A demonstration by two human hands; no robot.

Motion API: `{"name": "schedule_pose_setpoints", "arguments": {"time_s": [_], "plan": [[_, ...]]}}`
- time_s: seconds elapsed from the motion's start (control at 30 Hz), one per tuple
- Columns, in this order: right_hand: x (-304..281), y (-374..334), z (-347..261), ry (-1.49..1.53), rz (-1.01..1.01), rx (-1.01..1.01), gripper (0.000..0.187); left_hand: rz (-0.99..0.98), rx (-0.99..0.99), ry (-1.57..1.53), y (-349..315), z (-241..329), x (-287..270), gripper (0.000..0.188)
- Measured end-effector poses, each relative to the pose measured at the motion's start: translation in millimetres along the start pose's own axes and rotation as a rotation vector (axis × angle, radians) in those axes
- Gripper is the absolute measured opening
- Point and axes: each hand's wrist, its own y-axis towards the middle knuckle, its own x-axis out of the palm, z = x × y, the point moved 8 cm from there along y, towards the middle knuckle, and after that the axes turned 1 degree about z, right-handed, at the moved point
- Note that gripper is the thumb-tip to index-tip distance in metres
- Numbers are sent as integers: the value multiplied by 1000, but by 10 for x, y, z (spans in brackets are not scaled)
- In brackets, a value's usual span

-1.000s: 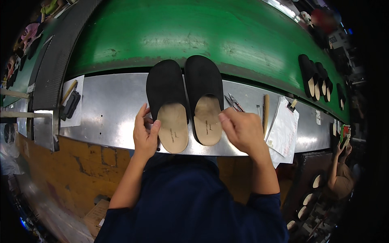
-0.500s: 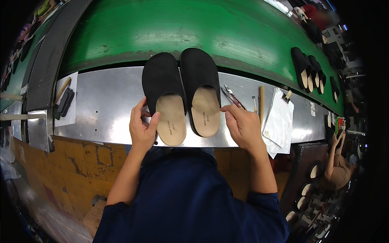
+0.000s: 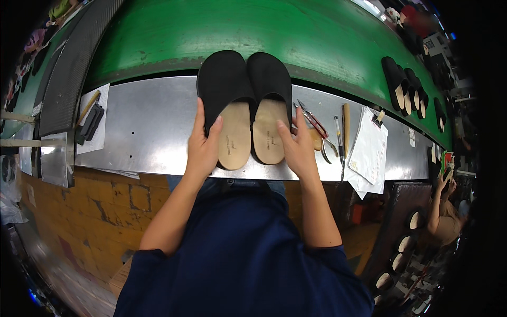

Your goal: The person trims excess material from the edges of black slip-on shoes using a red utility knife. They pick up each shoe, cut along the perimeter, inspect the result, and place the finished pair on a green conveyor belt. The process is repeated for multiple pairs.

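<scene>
Clog uppers (image 3: 223, 76) finished in plain black; insoles (image 3: 235, 138) coloured beige, marked with dark print. Broad surface (image 3: 195, 26) coloured green, marked with dark streaks; shirt (image 3: 237, 259) coloured navy blue.

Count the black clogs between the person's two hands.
2: the left clog, held at its outer edge by the left hand, and the right clog, held likewise by the right hand. They are side by side, both plainly visible.
</scene>
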Motion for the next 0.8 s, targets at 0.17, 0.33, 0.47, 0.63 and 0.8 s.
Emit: {"name": "schedule_pose_setpoints", "arguments": {"time_s": [0.17,0.33,0.47,0.63,0.8], "plan": [[207,116,-29,853,-112,416,73,-122,-305,-663,90,145,97,67],[183,29,-310,992,-57,393,29,-121,-296,-700,80,444,8,61],[41,1,-624,943,-76,210,37,-149,-189,-714,79,593,-55,66],[-111,-106,-909,967,-88,87,47,-219,-65,-774,35,841,-74,68],[-211,-211,-1058,1002,-83,12,50,-226,47,-736,-21,1091,-127,67]]}}
